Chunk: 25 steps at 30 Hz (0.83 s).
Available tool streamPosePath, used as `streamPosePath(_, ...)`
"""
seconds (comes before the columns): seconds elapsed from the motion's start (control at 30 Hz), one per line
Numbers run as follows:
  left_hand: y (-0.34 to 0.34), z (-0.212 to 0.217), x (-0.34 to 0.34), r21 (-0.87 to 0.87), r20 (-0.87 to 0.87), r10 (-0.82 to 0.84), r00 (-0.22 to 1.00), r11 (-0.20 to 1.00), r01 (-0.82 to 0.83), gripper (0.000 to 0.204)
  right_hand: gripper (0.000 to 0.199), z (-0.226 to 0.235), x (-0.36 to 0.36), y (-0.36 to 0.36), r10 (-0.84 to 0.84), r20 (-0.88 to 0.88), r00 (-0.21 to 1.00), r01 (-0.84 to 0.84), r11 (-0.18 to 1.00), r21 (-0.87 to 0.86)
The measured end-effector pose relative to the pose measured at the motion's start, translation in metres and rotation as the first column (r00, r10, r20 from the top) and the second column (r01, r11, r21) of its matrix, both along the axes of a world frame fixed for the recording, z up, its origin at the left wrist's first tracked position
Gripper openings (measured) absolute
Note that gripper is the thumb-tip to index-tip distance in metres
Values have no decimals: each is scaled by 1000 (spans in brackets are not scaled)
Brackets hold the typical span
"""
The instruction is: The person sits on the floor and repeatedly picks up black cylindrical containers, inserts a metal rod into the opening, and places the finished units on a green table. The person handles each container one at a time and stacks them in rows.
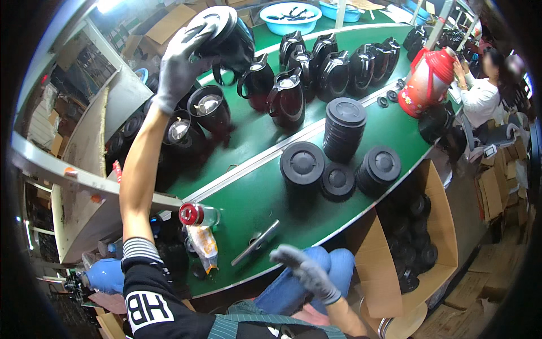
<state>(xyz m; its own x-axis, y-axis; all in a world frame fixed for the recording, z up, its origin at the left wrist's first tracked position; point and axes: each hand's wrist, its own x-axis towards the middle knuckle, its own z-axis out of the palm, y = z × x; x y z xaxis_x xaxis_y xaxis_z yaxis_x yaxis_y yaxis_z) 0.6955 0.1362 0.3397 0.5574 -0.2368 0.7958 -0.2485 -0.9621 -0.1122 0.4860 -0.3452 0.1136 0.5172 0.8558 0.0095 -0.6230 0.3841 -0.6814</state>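
Observation:
My left hand (189, 62), in a grey glove, reaches far up the left side. Its fingers are wrapped round the end of a black jug (240, 48), lifted and tilted, with a round disc face showing beside them. Below it, several glossy black jugs with handles stand on the green table, among them a jug (286, 99) in front and a wide-mouthed vessel (209, 107) with a silvery inside. My right hand (307, 272), also gloved, hovers over my lap near the table's front edge, fingers stretched out and holding nothing. A metal bar (255, 243) lies close to it.
Stacks of black ribbed round discs (345, 118) stand mid-table. A red flowered flask (427, 79) stands at right near a co-worker (480, 93). An open carton (440, 220) holds black parts. A red-lidded glass jar (197, 214) sits at left; a blue basin (289, 21) is behind.

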Motion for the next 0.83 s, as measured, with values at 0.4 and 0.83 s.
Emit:
streamPosePath(0.4,-278,-37,-278,-557,-596,-777,201,581,594,68,156,102,-28,-107,4,-34,999,-4,1000,-16)
streamPosePath(0.83,-229,-314,-337,-215,-897,86,433,771,-600,75,128,-36,-201,-139,-103,943,317,881,400,-252)
